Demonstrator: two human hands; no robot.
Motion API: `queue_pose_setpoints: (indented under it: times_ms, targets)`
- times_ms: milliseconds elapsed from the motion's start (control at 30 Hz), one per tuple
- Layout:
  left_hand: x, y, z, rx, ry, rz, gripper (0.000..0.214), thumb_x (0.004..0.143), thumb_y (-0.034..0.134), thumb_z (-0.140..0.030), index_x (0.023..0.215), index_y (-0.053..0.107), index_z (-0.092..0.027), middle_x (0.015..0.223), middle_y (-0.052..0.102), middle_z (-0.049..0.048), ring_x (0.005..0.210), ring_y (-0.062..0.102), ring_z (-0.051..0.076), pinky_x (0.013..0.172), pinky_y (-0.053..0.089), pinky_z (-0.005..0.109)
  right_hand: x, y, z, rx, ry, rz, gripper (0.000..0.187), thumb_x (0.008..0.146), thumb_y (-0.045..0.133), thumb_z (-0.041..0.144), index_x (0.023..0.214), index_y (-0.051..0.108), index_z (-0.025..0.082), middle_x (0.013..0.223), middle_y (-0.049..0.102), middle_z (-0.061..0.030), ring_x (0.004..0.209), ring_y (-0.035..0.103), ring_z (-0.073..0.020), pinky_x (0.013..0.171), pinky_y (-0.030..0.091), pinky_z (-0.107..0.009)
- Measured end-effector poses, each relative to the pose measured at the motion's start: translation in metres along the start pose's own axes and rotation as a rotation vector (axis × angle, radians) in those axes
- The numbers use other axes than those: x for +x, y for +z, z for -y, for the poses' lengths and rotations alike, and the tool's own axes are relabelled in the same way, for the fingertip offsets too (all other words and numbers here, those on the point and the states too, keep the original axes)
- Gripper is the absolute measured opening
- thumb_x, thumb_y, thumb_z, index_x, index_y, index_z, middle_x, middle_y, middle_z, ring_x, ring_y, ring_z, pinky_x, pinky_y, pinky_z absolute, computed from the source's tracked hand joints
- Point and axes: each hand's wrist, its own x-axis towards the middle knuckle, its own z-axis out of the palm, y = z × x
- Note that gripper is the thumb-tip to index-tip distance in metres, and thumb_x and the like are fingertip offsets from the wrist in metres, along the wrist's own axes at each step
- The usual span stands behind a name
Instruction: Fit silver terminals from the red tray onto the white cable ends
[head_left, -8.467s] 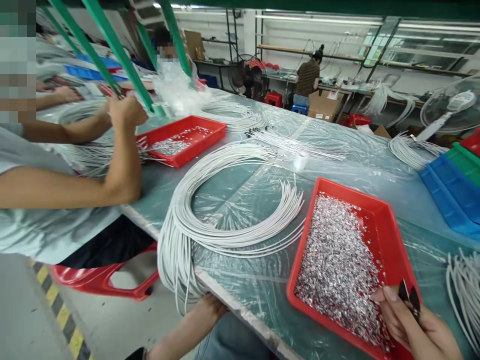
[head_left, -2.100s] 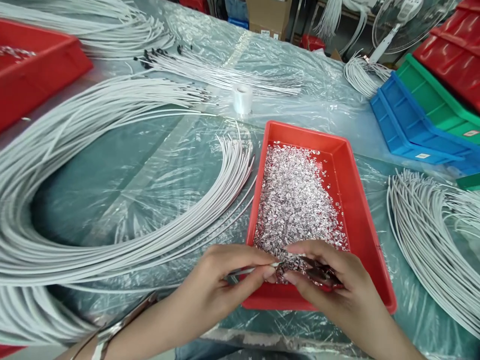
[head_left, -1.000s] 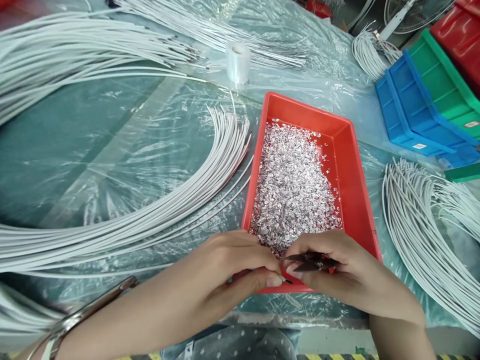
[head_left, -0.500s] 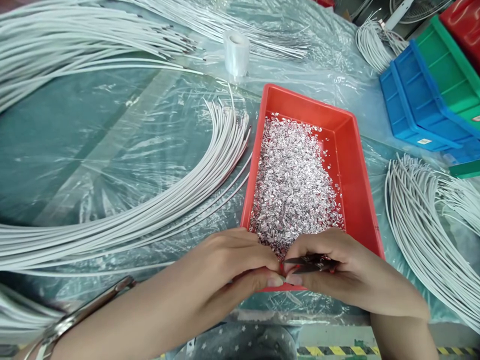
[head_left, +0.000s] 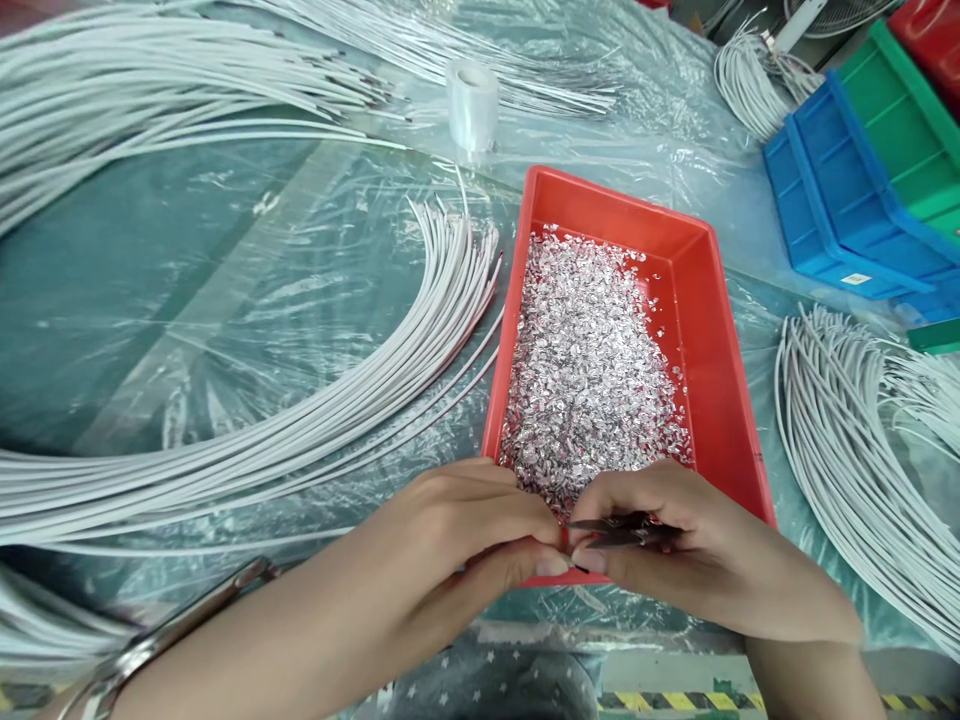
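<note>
My left hand [head_left: 480, 525] is closed in a pinch over the near end of a red tray [head_left: 716, 370]. Between its thumb and finger a thin cable tip shows, white with a dark end; most of it is hidden. One white cable [head_left: 187, 547] runs from the left and disappears behind my left forearm. Small scissors [head_left: 619, 530] sit in my closed right hand [head_left: 682, 540], dark blades pointing left at the left fingertips. My right thumb and finger meet at the cable tip too. Beneath both hands, silvery foil scraps [head_left: 592, 350] fill much of the tray.
A curved bundle of white cables [head_left: 375, 390] lies left of the tray, another bundle [head_left: 840, 430] right. More cables [head_left: 187, 80] and a clear film roll [head_left: 472, 105] are at the back. Blue bins [head_left: 840, 190] and a green bin [head_left: 907, 120] stand at right.
Both hands stay almost in place at the tray's near end. A dark tip now shows more clearly between the fingertips. The view has shifted slightly.
</note>
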Motion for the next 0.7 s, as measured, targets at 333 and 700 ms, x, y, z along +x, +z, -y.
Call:
queue_pose_setpoints:
  times_ms: [333,700]
  targets:
    - [0.0014,-0.0006,-0.0039,0.006,-0.022,-0.006,0.016,0.098,0.045,-0.016,0.095,0.058,-0.025,0.088,0.063,-0.0050,0.081,0.056,0.012,0.071,0.040,0.023,-0.0016,0.0040,-0.0037,-0.019,-0.010,-0.041,0.003,0.090,0.057,0.022,0.088,0.057,0.020,0.073,0.058,0.0032,0.062,0.052,-0.0088,0.052,0.037,-0.019]
    - [0.0043,-0.0026,-0.0057,0.006,-0.020,0.016,0.018,0.098,0.044,-0.014,0.094,0.058,-0.023,0.088,0.063,-0.0022,0.082,0.057,0.014,0.072,0.040,0.025,0.0002,-0.0030,-0.0008,-0.004,-0.063,0.017,0.005,0.091,0.056,0.020,0.091,0.060,0.017,0.074,0.060,0.0016,0.064,0.053,-0.0087,0.057,0.041,-0.019]
